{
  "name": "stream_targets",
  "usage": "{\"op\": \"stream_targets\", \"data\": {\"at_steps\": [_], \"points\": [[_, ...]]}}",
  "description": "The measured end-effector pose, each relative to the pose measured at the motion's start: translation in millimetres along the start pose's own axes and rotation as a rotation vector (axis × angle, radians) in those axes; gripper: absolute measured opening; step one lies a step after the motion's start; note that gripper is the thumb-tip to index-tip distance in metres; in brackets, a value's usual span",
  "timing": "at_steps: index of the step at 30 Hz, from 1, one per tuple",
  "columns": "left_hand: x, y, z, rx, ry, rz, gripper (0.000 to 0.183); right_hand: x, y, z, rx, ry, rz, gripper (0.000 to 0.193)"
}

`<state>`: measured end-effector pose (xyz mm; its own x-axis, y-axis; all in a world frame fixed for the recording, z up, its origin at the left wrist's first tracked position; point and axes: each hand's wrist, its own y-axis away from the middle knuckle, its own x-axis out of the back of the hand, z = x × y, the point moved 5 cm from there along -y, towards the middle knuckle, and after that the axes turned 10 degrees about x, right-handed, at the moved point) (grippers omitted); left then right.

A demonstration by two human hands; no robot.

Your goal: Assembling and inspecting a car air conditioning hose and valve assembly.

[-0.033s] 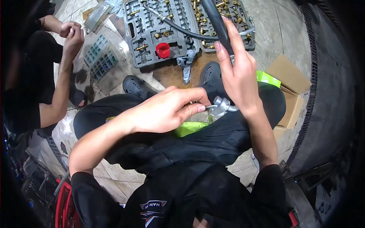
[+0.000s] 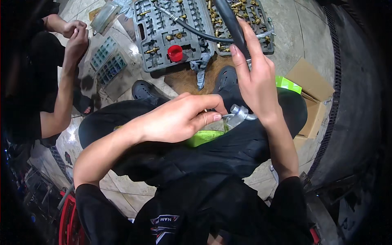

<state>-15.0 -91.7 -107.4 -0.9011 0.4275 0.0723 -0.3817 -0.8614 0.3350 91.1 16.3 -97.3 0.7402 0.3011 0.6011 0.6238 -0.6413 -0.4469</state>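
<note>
My right hand (image 2: pixel 259 81) is closed round a thick black rubber hose (image 2: pixel 232 20), which runs away over the tool case. Below that hand shows a silver metal hose fitting (image 2: pixel 239 112), above my lap; its join to the hose is hidden behind the hand. Thumb and forefinger of my left hand (image 2: pixel 175 118) pinch a thin metal tool (image 2: pixel 227 115), whose tip reaches the fitting's side. I cannot make out the tool's exact kind. Under the left hand lies something bright yellow-green (image 2: pixel 204 138), partly covered by my legs.
Ahead on the floor is an open grey case (image 2: pixel 159 65) with brass fittings (image 2: pixel 153 50) and a red cap (image 2: pixel 175 53). A thinner hose (image 2: pixel 196 34) crosses it. Left are a compartment box (image 2: pixel 108 63) and a co-worker's hands (image 2: pixel 76 34); right, a cardboard box (image 2: pixel 312 85).
The fitting and thin tool have shifted very slightly to the right. The co-worker's arm has moved a little to the left. My grip on both things looks the same.
</note>
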Motion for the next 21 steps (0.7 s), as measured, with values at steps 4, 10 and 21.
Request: {"op": "stream_targets", "data": {"at_steps": [4, 10, 21], "points": [[-4.0, 2.8, -7.4, 0.228, 0.134, -0.19, 0.019, -4.0, 1.6, -2.0, -0.035, -0.059, -0.071, 0.047], [-1.2, 3.7, 1.2, 0.254, 0.204, -0.187, 0.019, 1.1, -0.7, 2.8, -0.151, -0.137, -0.015, 0.043], [-12.0, 15.2, 17.9, 0.051, -0.007, 0.34, 0.015, 9.2, -3.7, 14.8, -0.367, -0.182, 0.139, 0.042]]}}
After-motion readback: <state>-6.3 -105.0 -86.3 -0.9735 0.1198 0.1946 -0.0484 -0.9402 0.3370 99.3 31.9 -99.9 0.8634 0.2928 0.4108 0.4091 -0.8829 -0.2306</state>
